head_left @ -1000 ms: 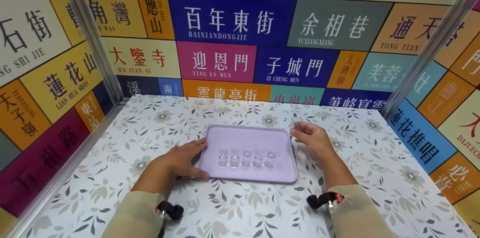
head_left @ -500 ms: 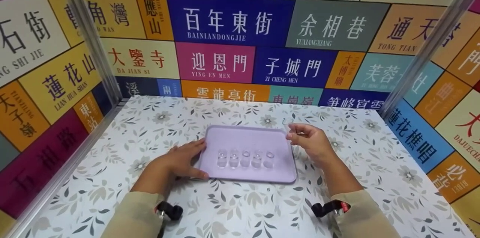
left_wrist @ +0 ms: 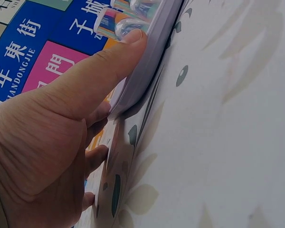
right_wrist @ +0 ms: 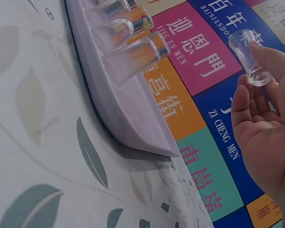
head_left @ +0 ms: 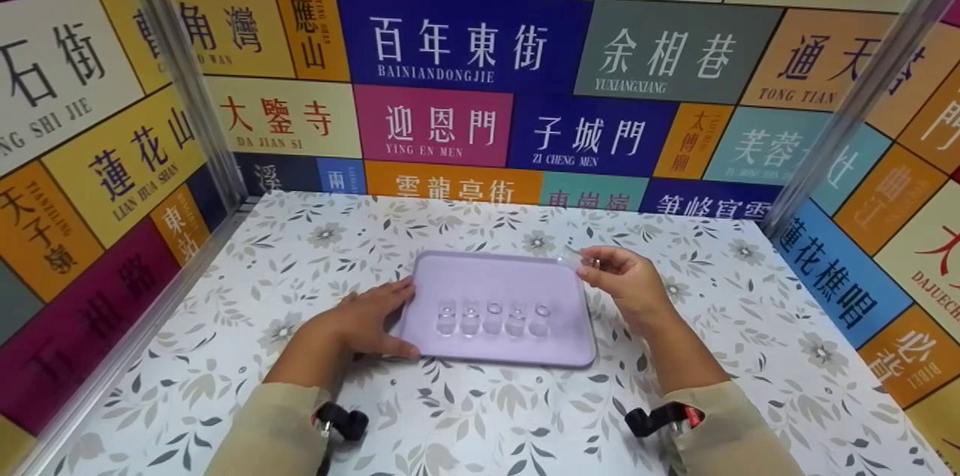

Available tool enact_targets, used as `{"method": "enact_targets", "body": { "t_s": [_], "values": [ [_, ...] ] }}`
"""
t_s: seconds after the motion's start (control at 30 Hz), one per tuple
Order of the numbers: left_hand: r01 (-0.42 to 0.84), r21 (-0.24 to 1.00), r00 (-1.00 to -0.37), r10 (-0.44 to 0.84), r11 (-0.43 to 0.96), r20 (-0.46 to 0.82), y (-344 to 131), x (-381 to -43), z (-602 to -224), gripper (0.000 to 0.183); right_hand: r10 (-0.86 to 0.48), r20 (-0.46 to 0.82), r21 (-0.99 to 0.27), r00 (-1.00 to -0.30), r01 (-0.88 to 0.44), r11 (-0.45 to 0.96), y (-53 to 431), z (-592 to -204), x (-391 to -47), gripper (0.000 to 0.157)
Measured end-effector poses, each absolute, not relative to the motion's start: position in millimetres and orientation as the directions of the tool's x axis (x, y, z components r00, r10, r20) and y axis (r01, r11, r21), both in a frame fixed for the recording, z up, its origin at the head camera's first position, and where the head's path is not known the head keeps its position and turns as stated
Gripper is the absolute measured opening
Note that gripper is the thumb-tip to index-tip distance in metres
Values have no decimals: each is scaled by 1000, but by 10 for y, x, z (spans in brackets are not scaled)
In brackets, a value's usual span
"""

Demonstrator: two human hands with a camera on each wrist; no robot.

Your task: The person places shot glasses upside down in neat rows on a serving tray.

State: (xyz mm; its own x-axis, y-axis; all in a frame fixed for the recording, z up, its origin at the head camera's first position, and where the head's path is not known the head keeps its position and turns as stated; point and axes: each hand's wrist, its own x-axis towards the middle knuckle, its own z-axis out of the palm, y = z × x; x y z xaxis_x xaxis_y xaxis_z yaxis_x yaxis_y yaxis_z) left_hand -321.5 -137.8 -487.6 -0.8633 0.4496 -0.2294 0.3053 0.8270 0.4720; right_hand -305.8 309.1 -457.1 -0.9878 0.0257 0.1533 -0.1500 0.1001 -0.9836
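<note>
My right hand (head_left: 626, 281) pinches a small clear shot glass (right_wrist: 248, 54) between thumb and fingers, just off the far right corner of a lilac tray (head_left: 491, 277). The held glass lies tilted in the head view. Along the near half of the tray stand several similar clear glasses (head_left: 493, 318) in a row. My left hand (head_left: 360, 322) rests against the tray's left side with its fingers spread. In the left wrist view, its thumb (left_wrist: 116, 54) lies straight on the tray's rim near a corner, and the other fingers are partly hidden.
The tray lies on a table (head_left: 465, 423) with a white leaf-and-flower cover. Panels of coloured street-name signs (head_left: 465, 40) close off the back and both sides. Clear upright strips (head_left: 847, 85) run along the corners.
My right hand has shifted slightly left toward the tray's far right corner, and the glass in it has tipped over toward the tray. The left hand and the glasses on the tray stay put.
</note>
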Motion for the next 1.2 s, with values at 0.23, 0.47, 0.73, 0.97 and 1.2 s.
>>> {"method": "enact_targets", "body": {
  "t_s": [0.23, 0.47, 0.73, 0.97, 1.2],
  "values": [
    [276, 478, -868, 430, 834, -249, -1370, -3220, -4874, 123, 7, 147, -985, -989, -146, 90, 3165, -4623, -3025, 45],
    [281, 480, -865, 436, 831, -248, -1383, -3211, -4860, 124, -17, 118, -981, -993, -119, 154, 3250, -4687, -2972, 44],
    [309, 475, -857, 458, 824, -236, -1382, -3221, -4865, 122, -100, 106, -982, -989, -120, 144, 3186, -4778, -2982, 55],
    [333, 463, -852, 472, 822, -225, -1378, -3238, -4881, 121, -157, 68, -974, -985, -100, 203, 3161, -4843, -2986, 52],
    [318, 468, -857, 461, 825, -232, -1376, -3234, -4879, 122, -218, 22, -941, -976, -94, 326, 3142, -4867, -2999, 46]
  ]
}}
